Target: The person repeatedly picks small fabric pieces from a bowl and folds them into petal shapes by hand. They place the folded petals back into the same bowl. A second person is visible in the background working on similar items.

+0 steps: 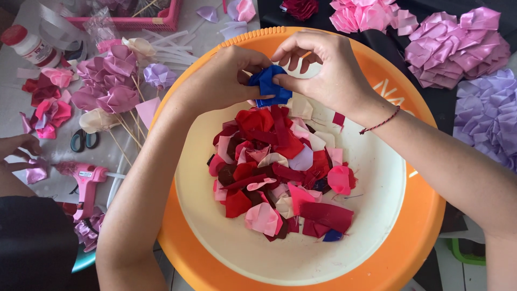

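Step in hand: we judge we are folding or shaping a blue fabric scrap (267, 86), held up over the far rim of the cream bowl (371, 183).
Left hand (226, 81): curled in, thumb and fingers pinching the left edge of the blue scrap.
Right hand (323, 70): fingers bent, thumb and forefinger nipping the scrap's right side; a red thread bracelet (379, 121) sits on the wrist.
Next move, as we read it: it calls for a firm pinch from both hands so the fold does not spring open; the cloth looks slippery.
In the bowl: a heap of red, pink and cream scraps (280, 172), right below our hands.
Under the bowl: an orange tray (420, 226).
To the left: a pink glue gun (86, 180), scissors (83, 141) and fabric flowers on sticks (113, 89), well apart from us.
Far left: another person's hand (19, 151) on the table.
To the right: bunches of pink and lilac fabric flowers (458, 46).
In the way: nothing stands between our hands and the heap.
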